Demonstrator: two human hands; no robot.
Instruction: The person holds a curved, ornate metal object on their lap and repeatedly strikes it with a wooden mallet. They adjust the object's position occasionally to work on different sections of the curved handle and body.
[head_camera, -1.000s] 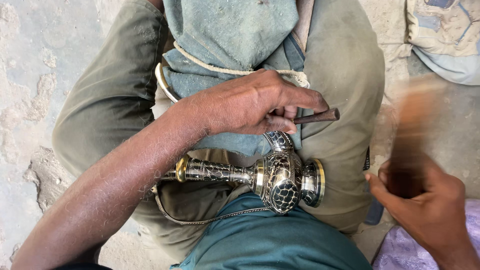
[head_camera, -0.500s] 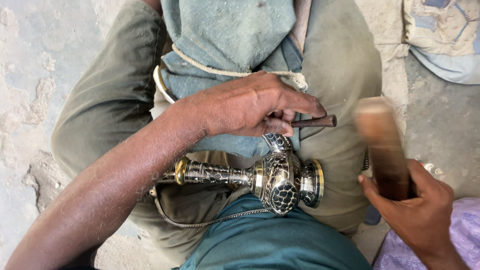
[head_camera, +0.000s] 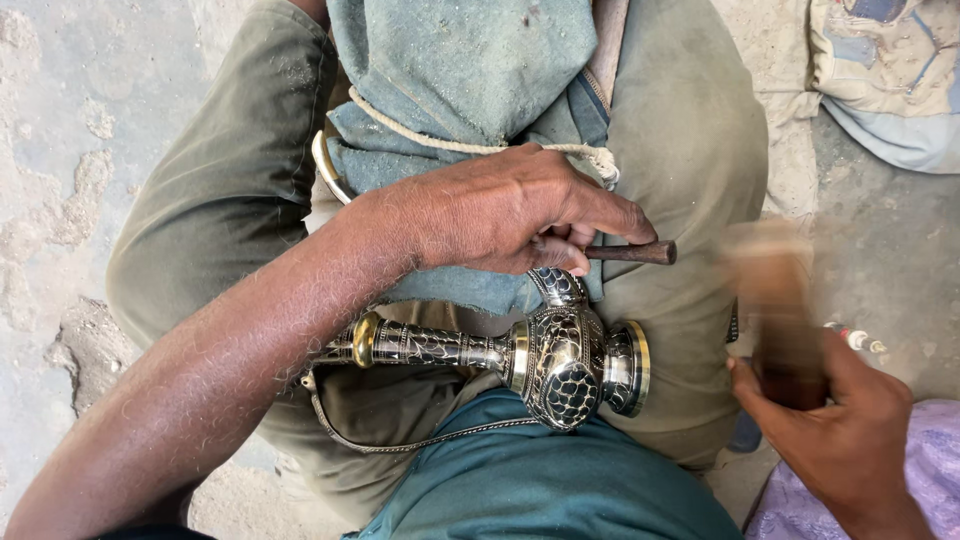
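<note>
The engraved brass vase (head_camera: 520, 360) lies on its side across your lap, its long neck pointing left and its flared foot to the right; take it as your landmark. Left of the neck you see bare, cracked concrete floor (head_camera: 60, 200) and your olive trouser leg (head_camera: 220, 200). A thin cord (head_camera: 380, 445) loops just below the neck. Your forearm runs up from the lower left and crosses over the neck, and your left hand (head_camera: 510, 210) sits just above the vase's round belly, fingers curled tight around a dark metal chisel (head_camera: 630, 252) whose blunt end sticks out to the right, above the foot. Behind that hand, a dusty blue-green cloth (head_camera: 460, 70) tied with a pale rope (head_camera: 450, 145) covers your lap. Right of the foot, well apart from the vase, your right hand (head_camera: 840, 440) is closed around the handle of a wooden mallet (head_camera: 775, 300), whose head is blurred. At the upper right, a crumpled pale fabric (head_camera: 890, 70) lies on the floor.
</note>
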